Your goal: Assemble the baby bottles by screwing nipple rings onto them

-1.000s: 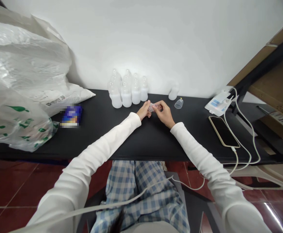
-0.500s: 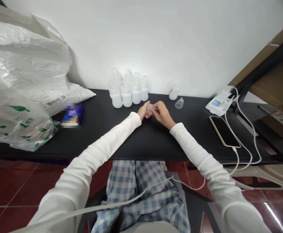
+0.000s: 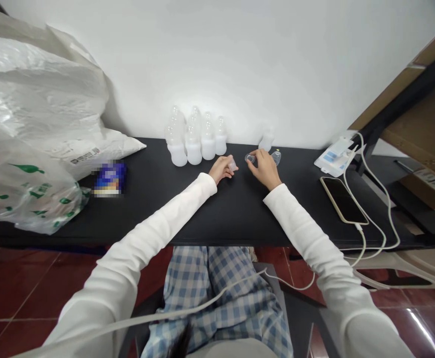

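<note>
Bottles [image 3: 195, 144]: standing clustered by the wall.
Left hand [image 3: 222, 169]: resting on the surface [image 3: 158, 199], pinching a small clear piece [image 3: 233, 164].
Right hand [image 3: 265, 168]: pinching a clear ring [image 3: 250, 158] beside a fallen cap [image 3: 276, 157].
Care: keeping both pinches light, pieces level.

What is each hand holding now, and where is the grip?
Left hand pinches a small clear plastic piece by its near end; right hand pinches a small clear ring by its rim. Finer detail is too small to tell.

Left hand [image 3: 222, 170], clear piece [image 3: 232, 164]; right hand [image 3: 265, 168], second clear piece [image 3: 250, 158]
</note>
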`<state>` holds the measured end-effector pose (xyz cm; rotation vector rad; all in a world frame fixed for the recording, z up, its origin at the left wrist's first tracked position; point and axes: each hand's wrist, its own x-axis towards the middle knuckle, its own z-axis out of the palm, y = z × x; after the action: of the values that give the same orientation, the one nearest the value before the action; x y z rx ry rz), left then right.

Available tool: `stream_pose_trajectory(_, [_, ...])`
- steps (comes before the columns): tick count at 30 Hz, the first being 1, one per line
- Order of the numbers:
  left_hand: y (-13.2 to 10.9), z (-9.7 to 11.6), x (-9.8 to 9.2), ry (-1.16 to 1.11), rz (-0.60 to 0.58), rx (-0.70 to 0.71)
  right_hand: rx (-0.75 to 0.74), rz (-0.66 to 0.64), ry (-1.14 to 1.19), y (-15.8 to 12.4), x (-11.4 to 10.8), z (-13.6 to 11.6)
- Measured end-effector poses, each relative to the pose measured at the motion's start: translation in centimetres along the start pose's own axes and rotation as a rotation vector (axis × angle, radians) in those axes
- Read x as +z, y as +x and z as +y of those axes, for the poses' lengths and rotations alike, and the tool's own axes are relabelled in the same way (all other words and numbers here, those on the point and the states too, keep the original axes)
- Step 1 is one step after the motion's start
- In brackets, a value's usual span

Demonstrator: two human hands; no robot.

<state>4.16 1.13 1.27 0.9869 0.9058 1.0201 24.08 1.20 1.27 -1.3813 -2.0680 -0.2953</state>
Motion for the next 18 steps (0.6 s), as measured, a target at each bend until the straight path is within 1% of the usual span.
stream_pose_trajectory(2, [0.0, -0.7, 0.2, 0.134, -0.027, 0.101, 0.069, -0.034, -0.054, -0.1, 0.2, 0.5])
stream_pose_trajectory(5, [-0.3, -1.5, 0.2, 0.341, -0.076, 0.255, 0.169, -0.045, -0.095, -0.1, 0.1, 0.9])
stream_pose_trajectory(7, [-0.6, -1.5, 0.1, 0.484, -0.091, 0.337, 0.232, -0.052, -0.1, -0.1, 0.0, 1.0])
stream_pose_trajectory(10, [-0.9, -1.2, -0.1, 0.664, -0.071, 0.424, 0.316, -0.073, -0.084, -0.1, -0.1, 1.0])
stream_pose_trajectory(12, [-0.9, -1.1, -0.3, 0.727, -0.053, 0.433, 0.365, -0.094, -0.066, -0.2, 0.0, 1.1])
stream_pose_trajectory(14, [-0.6, -1.2, -0.5, 0.742, -0.036, 0.412, 0.4, -0.116, -0.056, -0.3, 0.1, 1.3])
stream_pose_trajectory(18, [0.0, -1.8, -0.8, 0.761, -0.023, 0.384, 0.411, -0.14, -0.09, -0.5, 0.3, 1.5])
